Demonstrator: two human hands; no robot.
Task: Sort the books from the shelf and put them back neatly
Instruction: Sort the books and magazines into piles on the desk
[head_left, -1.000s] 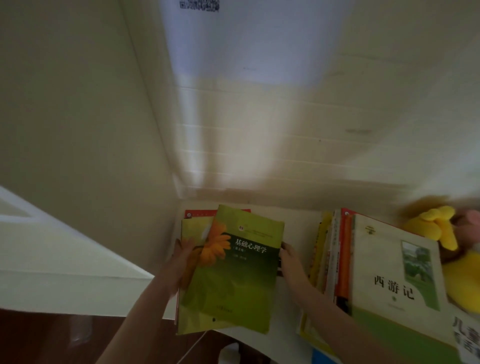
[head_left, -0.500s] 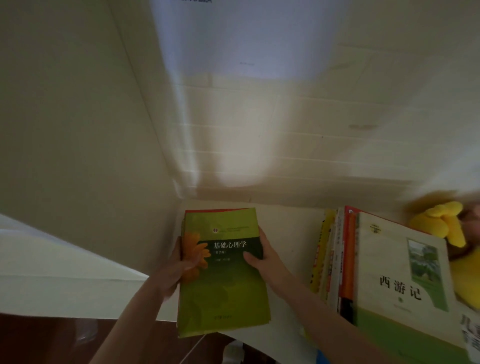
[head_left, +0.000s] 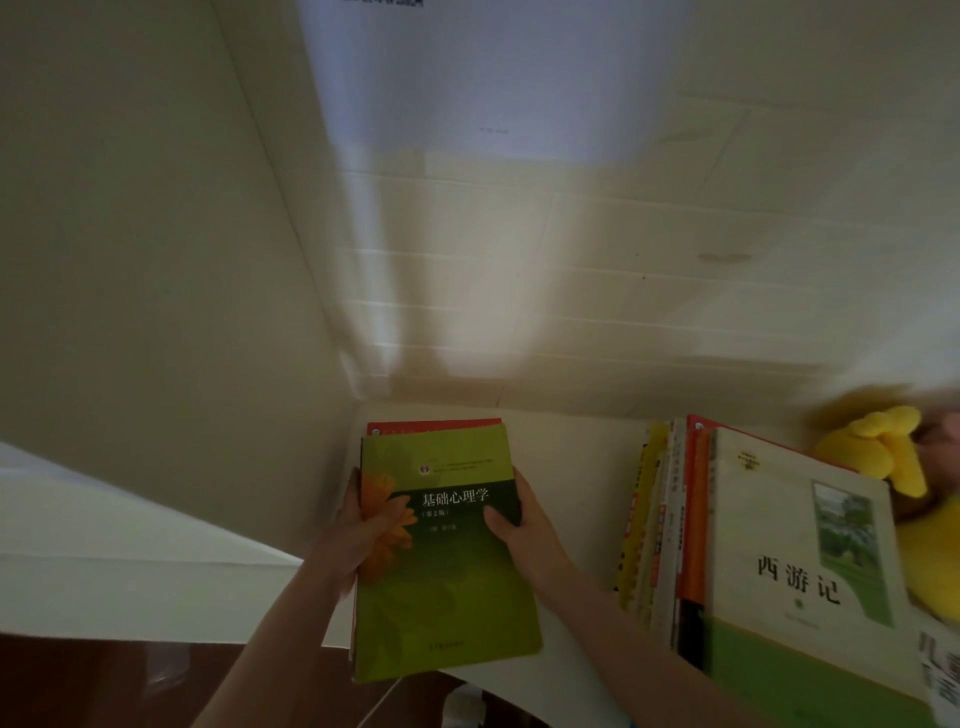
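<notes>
Green psychology textbook (head_left: 457, 587) lies between your left hand (head_left: 363, 530) and right hand (head_left: 524, 525), each curled on an edge, overhanging the shelf (head_left: 571, 457) toward your wrists; release now and it may tip off.

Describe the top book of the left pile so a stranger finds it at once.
On the white shelf, look in the left corner by the wall, where books lie stacked flat. The green book tops them, held at its sides by the left hand and right hand. Only it shows an orange flower and a dark title band; the red book lies beneath.
</notes>
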